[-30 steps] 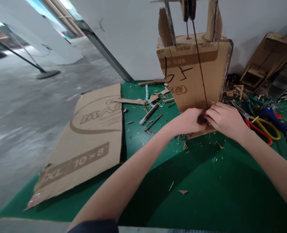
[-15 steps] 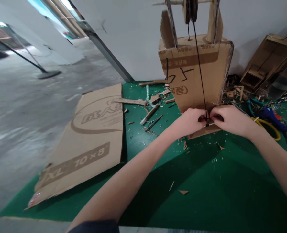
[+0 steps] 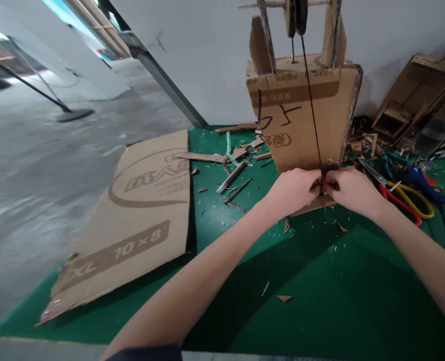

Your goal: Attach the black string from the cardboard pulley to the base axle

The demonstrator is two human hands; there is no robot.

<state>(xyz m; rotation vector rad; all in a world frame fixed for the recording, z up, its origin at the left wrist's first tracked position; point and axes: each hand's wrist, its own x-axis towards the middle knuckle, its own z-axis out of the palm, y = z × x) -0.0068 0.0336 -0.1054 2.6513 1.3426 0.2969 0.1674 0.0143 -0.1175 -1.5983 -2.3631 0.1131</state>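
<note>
A cardboard box model (image 3: 305,115) stands upright against the wall, with cardboard pulley wheels (image 3: 296,17) on a wooden stick across its top. From the wheels a black string (image 3: 312,105) runs down the front to the base. There, my left hand (image 3: 295,188) and my right hand (image 3: 352,190) meet, fingertips pinched on the string from both sides. The finger ends and whatever knot lies between them are mostly hidden. Under my hands a cardboard strip at the base (image 3: 312,204) juts forward.
Scissors with red and yellow handles (image 3: 405,198) lie right of my right hand. A large flat cardboard sheet (image 3: 132,210) overhangs the green table (image 3: 275,321) at left. Cardboard scraps (image 3: 233,175) litter the middle, and another cardboard model (image 3: 414,100) leans at the back right.
My right hand has moved slightly left, closing the gap to my left hand at the string. More of the scissors, including the red handle, now shows.
</note>
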